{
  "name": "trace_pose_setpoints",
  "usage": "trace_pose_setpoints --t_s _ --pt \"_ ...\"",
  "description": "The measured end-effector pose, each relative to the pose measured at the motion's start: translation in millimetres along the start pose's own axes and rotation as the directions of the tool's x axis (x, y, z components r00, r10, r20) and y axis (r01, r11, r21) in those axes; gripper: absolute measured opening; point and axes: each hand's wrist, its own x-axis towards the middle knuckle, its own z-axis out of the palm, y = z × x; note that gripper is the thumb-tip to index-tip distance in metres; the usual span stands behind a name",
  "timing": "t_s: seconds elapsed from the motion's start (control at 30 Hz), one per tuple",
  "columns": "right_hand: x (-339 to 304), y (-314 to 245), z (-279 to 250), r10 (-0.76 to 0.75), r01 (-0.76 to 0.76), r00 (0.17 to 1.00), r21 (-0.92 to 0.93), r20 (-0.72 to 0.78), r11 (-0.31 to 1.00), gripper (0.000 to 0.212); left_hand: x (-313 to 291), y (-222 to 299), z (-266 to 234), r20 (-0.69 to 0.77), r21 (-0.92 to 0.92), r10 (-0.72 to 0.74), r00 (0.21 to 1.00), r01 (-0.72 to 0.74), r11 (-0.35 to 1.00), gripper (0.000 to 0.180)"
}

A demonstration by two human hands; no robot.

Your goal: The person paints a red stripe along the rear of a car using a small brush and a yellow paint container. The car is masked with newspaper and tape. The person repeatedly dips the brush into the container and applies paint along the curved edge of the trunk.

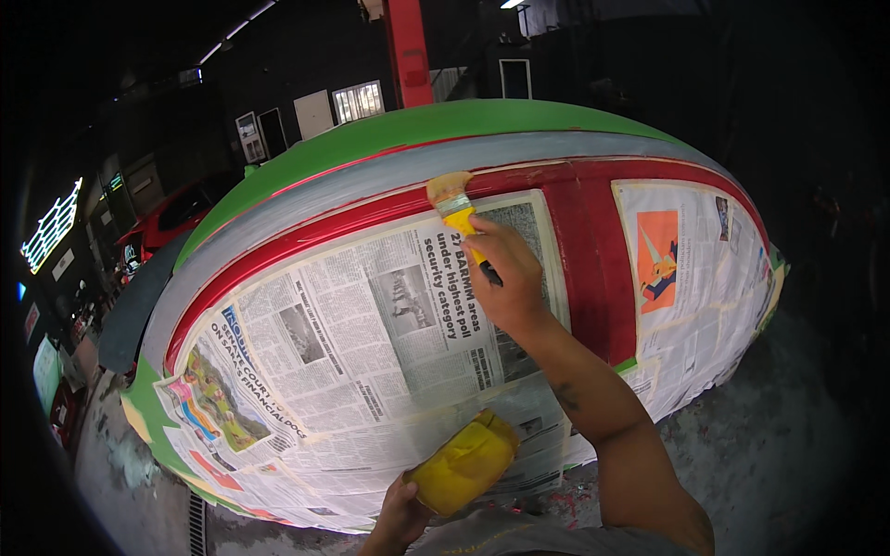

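My right hand (pixel 510 269) is closed around a paintbrush (pixel 459 221) with a yellow and black handle. Its pale bristles lie at the red door frame (pixel 371 200) of a car, just under the grey roof edge (pixel 389 170). Lower down, my left hand (pixel 400 511) grips the side of a yellow, cut-open container (pixel 471 463). What lies inside the container cannot be made out. Newspaper (pixel 343 324) is taped over the car's windows and side, behind both hands. A red pillar (pixel 589 269) stands between the two papered windows.
The car's roof (pixel 464 118) is green. A red post (pixel 408 56) rises beyond it. To the left are another red car (pixel 176 218) and a lit panel (pixel 52 225). A drain grate (pixel 197 526) runs along the concrete floor (pixel 111 491).
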Motion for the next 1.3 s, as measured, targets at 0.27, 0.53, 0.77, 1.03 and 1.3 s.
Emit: trace_pose_setpoints --t_s 0.27,0.53,0.77,1.03,1.3 --pt "15.0 27.9 -45.0 0.065 -0.078 0.994 -0.156 -0.084 0.985 0.023 -1.7 6.6 -12.1 0.022 -0.017 -0.01 1.0 0.011 1.0 0.097" --pt "2.6 38.5 -71.6 0.229 -0.283 0.936 -0.184 -0.267 0.941 0.017 -2.7 8.4 -14.9 0.026 -0.021 -0.005 1.0 0.006 1.0 0.097" --pt "-21.5 -4.0 -26.1 0.071 -0.073 0.997 -0.092 -0.025 0.993 0.022 -1.2 6.0 -7.0 0.022 -0.026 0.034 0.999 -0.033 0.999 0.098" --pt "-15.1 19.8 -61.9 0.03 -0.033 0.999 -0.225 -0.016 0.974 0.021 -5.8 7.1 -12.6 0.029 0.007 0.037 0.999 -0.037 0.999 0.1" --pt "-13.5 29.7 -85.7 0.147 -0.176 0.979 -0.21 -0.144 0.962 0.02 -1.2 8.4 -4.3 0.024 0.002 0.03 0.999 -0.031 1.0 0.103"
